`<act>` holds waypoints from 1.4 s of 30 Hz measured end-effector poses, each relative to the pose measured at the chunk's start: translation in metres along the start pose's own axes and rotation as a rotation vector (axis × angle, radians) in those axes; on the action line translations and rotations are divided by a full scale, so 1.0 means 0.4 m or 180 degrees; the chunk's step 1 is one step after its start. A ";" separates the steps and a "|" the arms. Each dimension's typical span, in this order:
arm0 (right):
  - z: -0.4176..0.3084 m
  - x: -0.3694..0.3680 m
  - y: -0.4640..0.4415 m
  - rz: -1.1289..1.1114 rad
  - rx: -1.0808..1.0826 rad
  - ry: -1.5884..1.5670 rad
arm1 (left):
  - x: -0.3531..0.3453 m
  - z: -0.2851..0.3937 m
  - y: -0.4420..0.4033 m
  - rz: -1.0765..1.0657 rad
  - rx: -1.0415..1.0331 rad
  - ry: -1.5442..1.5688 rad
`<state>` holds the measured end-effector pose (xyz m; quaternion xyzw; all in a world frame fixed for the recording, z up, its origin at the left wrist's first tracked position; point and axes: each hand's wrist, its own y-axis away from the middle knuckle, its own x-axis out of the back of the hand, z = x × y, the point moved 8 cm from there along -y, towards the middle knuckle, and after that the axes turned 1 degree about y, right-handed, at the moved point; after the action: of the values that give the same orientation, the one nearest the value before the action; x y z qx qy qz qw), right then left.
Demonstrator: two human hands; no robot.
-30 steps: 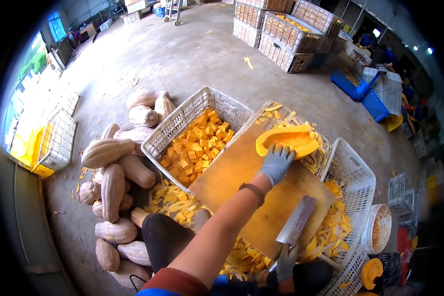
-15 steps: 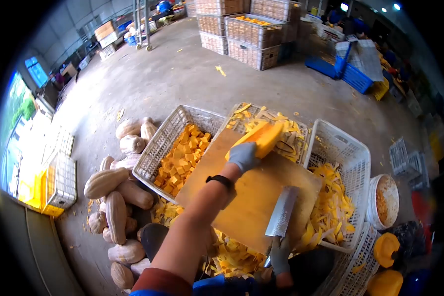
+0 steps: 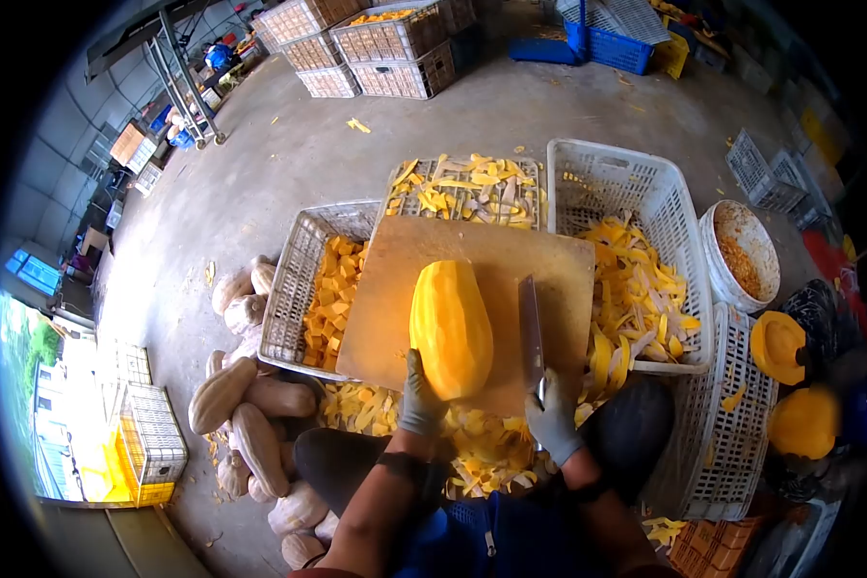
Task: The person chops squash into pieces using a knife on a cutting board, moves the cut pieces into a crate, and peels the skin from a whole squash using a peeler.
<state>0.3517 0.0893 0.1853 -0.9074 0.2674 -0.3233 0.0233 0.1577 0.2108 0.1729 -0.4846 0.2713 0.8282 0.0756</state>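
Observation:
A peeled yellow pumpkin half (image 3: 451,329) lies rounded side up on the cutting board (image 3: 390,279). My left hand (image 3: 420,397), in a grey glove, touches its lower left end, with fingers partly hidden beside it. My gloved right hand (image 3: 553,414) is closed round the handle of a cleaver (image 3: 530,332), whose blade stands on edge over the board, right of the pumpkin and apart from it. Orange pumpkin cubes (image 3: 333,299) fill part of the crate (image 3: 281,289) at the board's left.
A white crate (image 3: 684,217) with peelings stands right of the board, beside a white bucket (image 3: 740,252). Unpeeled pumpkins (image 3: 258,443) are piled at left. Peelings (image 3: 477,188) cover a crate beyond the board. Stacked crates (image 3: 395,72) stand farther back.
The pumpkin half has come down onto the board and turned cut side down. My left hand has moved back to its near end. The cleaver has turned upright, and the view has swung right.

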 end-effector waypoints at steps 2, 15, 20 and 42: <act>-0.033 0.024 -0.003 -0.0033 0.0143 0.0005 | 0.048 0.049 0.033 0.0743 -0.0284 -0.1576; -0.196 0.058 -0.101 -0.0513 -0.0092 -0.0667 | -0.177 0.110 -0.183 0.0547 -0.2046 -0.6262; -0.187 0.022 -0.162 -0.0715 -0.0404 -0.0534 | -0.149 0.110 -0.211 0.0615 -0.1763 -0.6166; -0.132 -0.194 -0.343 -0.2437 -0.1632 -0.1355 | -0.182 0.111 -0.189 0.0548 -0.1771 -0.5886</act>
<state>0.3342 0.2524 0.2120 -0.9627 -0.0244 -0.0405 -0.2665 0.1909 0.3079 0.2229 0.3791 -0.0665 0.9194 0.0808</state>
